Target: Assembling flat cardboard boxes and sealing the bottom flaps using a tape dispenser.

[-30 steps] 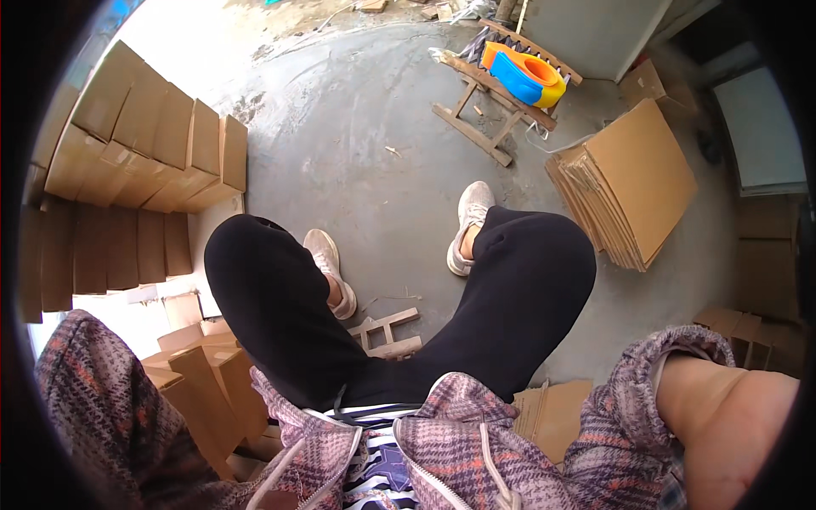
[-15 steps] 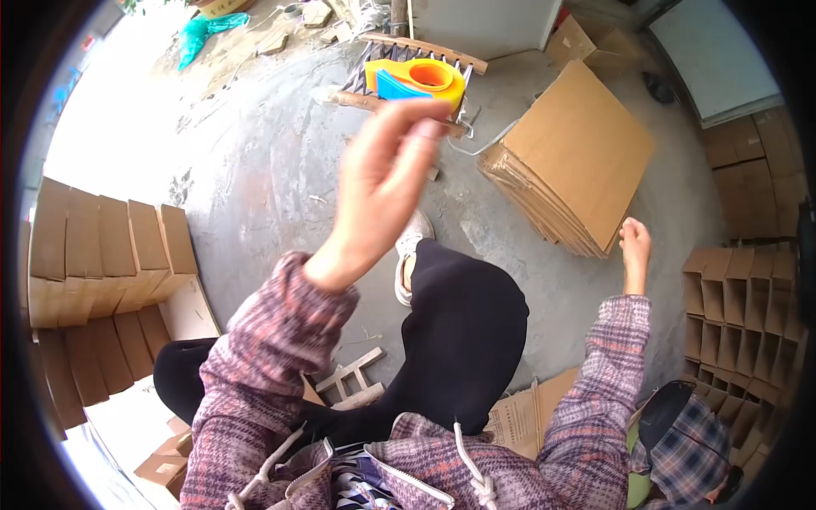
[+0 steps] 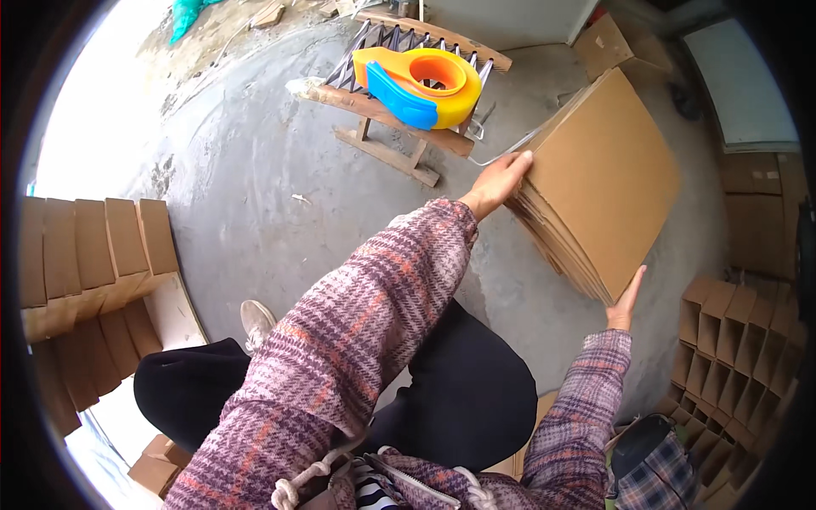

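Note:
A stack of flattened cardboard boxes [image 3: 605, 170] stands at the right, its top sheet tilted and smooth brown. My left hand [image 3: 500, 182] grips the stack's left corner, thumb over the top sheet and fingers hidden against the layered edges. At the near corner, my right hand [image 3: 626, 304] holds the stack from the side, with its thumb pointing up along the edge; most of its fingers are hidden. Beyond my left hand, a yellow tape dispenser [image 3: 466, 106] with a blue handle part and an orange ring rests on a low wooden folding stool [image 3: 374, 104].
Folded open cartons [image 3: 85, 246] stand in rows at the left. More cartons [image 3: 722, 340] are stacked at the right, near a person in a plaid top [image 3: 659, 467]. A cardboard box [image 3: 608, 47] lies beyond the stack, and a teal bag [image 3: 183, 19] is at the far left.
My left hand has swung right and down from mid-air onto the stack's left corner. The right hand has come to the near corner. The view has shifted, and my foot has moved left.

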{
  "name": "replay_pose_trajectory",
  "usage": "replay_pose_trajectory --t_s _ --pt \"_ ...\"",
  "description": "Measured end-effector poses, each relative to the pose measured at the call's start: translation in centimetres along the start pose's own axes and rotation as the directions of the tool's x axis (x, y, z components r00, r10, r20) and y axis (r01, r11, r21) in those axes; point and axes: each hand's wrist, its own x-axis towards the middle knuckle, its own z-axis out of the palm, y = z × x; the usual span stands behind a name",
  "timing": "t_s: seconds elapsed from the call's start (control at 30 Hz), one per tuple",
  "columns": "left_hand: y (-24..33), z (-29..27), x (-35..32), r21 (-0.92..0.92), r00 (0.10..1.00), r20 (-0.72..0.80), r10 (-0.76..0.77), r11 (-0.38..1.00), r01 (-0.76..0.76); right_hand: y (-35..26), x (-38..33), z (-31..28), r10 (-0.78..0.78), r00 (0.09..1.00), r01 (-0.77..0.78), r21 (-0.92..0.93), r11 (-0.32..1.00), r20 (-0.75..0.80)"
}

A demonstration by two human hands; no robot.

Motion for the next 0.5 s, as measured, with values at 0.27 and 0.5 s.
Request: replay_pose_trajectory --t_s 0.27,0.5 --pt "-8.9 -2.0 5.2 -0.017 0.98 -0.18 -0.085 0.996 0.083 12.7 8.5 -5.6 0.293 0.956 -0.255 0.546 0.798 0.019" --pt "-18.0 -1.5 12.3 -0.538 0.968 0.003 0.251 0.816 -0.209 14.3 11.3 -1.7 0.262 0.962 -0.195 0.477 0.857 -0.077"
